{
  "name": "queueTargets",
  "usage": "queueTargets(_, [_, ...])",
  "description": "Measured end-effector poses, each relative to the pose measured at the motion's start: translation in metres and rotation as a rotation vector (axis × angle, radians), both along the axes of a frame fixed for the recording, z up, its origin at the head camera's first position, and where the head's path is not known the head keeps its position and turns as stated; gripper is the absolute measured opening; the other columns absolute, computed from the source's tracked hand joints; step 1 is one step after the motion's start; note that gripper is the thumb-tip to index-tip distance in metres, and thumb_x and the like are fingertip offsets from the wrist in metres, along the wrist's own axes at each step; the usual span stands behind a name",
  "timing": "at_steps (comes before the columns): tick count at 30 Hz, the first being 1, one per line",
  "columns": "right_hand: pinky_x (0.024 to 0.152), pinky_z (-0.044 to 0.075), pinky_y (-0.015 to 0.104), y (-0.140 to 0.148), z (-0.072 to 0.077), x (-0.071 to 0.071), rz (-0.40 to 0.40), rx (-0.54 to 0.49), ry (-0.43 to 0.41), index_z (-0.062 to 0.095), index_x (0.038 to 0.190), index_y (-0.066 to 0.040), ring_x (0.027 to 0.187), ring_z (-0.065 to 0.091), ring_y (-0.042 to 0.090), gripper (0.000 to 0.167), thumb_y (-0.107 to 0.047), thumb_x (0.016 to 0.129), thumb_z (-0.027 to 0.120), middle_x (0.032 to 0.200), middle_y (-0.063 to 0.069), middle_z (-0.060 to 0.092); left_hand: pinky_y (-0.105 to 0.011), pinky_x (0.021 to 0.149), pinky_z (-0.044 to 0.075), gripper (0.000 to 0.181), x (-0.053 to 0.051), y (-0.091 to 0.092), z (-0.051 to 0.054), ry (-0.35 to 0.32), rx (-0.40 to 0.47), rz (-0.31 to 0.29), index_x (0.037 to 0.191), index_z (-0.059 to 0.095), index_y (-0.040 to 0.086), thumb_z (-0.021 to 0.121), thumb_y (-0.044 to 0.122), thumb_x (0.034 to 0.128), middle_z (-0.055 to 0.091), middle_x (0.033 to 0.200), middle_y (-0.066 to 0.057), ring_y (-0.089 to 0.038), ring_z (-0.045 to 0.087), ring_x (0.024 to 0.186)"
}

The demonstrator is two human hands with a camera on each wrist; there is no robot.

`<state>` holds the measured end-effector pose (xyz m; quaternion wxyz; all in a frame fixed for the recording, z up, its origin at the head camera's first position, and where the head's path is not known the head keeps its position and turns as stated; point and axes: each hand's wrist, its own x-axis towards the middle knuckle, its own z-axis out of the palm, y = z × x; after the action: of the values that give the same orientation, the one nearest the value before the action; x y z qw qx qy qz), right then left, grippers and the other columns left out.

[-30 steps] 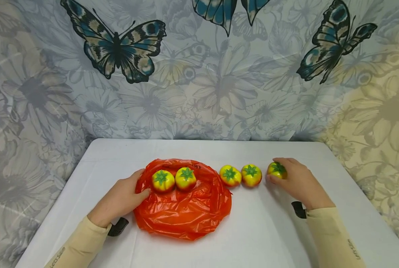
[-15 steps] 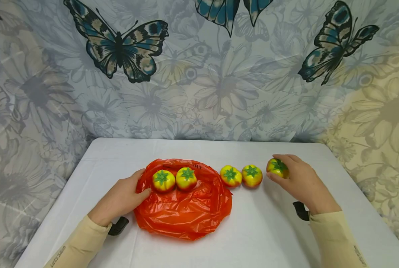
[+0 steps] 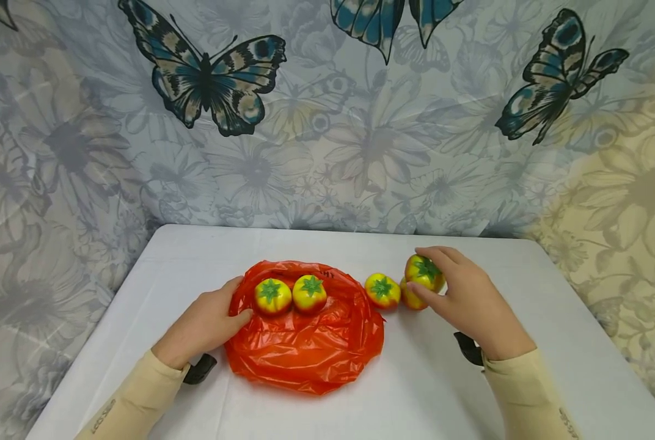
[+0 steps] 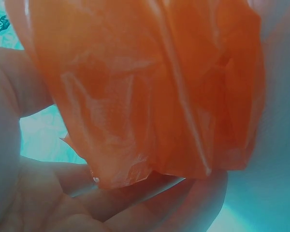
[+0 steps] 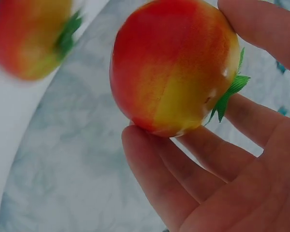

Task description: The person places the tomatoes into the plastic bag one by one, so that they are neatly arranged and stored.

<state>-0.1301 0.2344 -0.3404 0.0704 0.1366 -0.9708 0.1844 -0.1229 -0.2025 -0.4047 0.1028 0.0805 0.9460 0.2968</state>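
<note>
My right hand (image 3: pixel 467 299) holds a toy tomato (image 3: pixel 422 269), yellow and red with a green leaf top, between thumb and fingers. In the right wrist view this tomato (image 5: pixel 174 67) sits against the fingertips, away from the palm. My left hand (image 3: pixel 209 321) grips the left edge of a red plastic bag (image 3: pixel 305 360). Its fingers show behind the crumpled film (image 4: pixel 150 96) in the left wrist view. Two similar tomatoes, one on the left (image 3: pixel 273 297) and one on the right (image 3: pixel 309 293), lie side by side at the bag's upper part; whether inside or on top, I cannot tell.
Right of the bag, a tomato (image 3: pixel 382 291) rests on the white table (image 3: pixel 415 391). Another tomato (image 3: pixel 410 299) beside it is partly hidden by the held one. A butterfly-patterned wall covering (image 3: pixel 371 153) rises behind the table's back edge.
My right hand has lifted its tomato and moved left, from beside the row to over the rightmost table tomato. The left hand keeps its grip on the bag. The head view has shifted slightly.
</note>
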Motion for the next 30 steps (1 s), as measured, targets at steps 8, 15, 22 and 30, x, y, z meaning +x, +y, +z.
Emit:
queueTargets(8, [0.099, 0.063, 0.056, -0.052, -0.003, -0.005, 0.100, -0.030, -0.013, 0.060, 0.151, -0.015, 0.125, 0.067, 0.035, 0.063, -0.037, 0.096, 0.083, 0.148, 0.010, 0.063, -0.058, 0.104, 0.060, 0.076, -0.003, 0.001, -0.002, 0.001, 0.000, -0.001, 0.166, 0.037, 0.004, 0.069, 0.031, 0.1029, 0.068, 0.146, -0.019, -0.031, 0.073, 0.121])
queueTargets(15, [0.100, 0.064, 0.047, -0.100, -0.012, 0.001, 0.207, -0.006, 0.001, 0.064, 0.147, -0.016, 0.122, 0.069, 0.025, 0.063, -0.042, 0.093, 0.086, 0.141, 0.005, 0.066, -0.057, 0.102, 0.062, 0.075, -0.003, 0.004, -0.002, -0.005, 0.011, 0.001, 0.166, 0.038, 0.005, 0.069, 0.031, 0.1025, 0.070, 0.144, -0.018, -0.027, 0.074, 0.115])
queueTargets(22, [0.107, 0.061, 0.044, -0.144, -0.020, 0.010, 0.324, 0.026, -0.047, 0.065, 0.146, -0.020, 0.127, 0.067, 0.023, 0.062, -0.045, 0.093, 0.084, 0.142, 0.002, 0.066, -0.056, 0.101, 0.062, 0.075, -0.002, 0.002, -0.002, -0.007, 0.002, 0.017, 0.166, 0.038, 0.007, 0.069, 0.030, 0.1019, 0.070, 0.144, -0.017, -0.026, 0.074, 0.113])
queueTargets(30, [0.107, 0.061, 0.038, -0.173, -0.027, 0.017, 0.421, 0.076, -0.081, 0.064, 0.150, -0.019, 0.127, 0.065, 0.019, 0.064, -0.046, 0.095, 0.082, 0.141, 0.003, 0.064, -0.055, 0.100, 0.063, 0.074, -0.002, -0.001, -0.001, 0.008, 0.014, 0.005, 0.166, 0.038, 0.005, 0.068, 0.029, 0.1022, 0.071, 0.143, -0.017, -0.028, 0.075, 0.115])
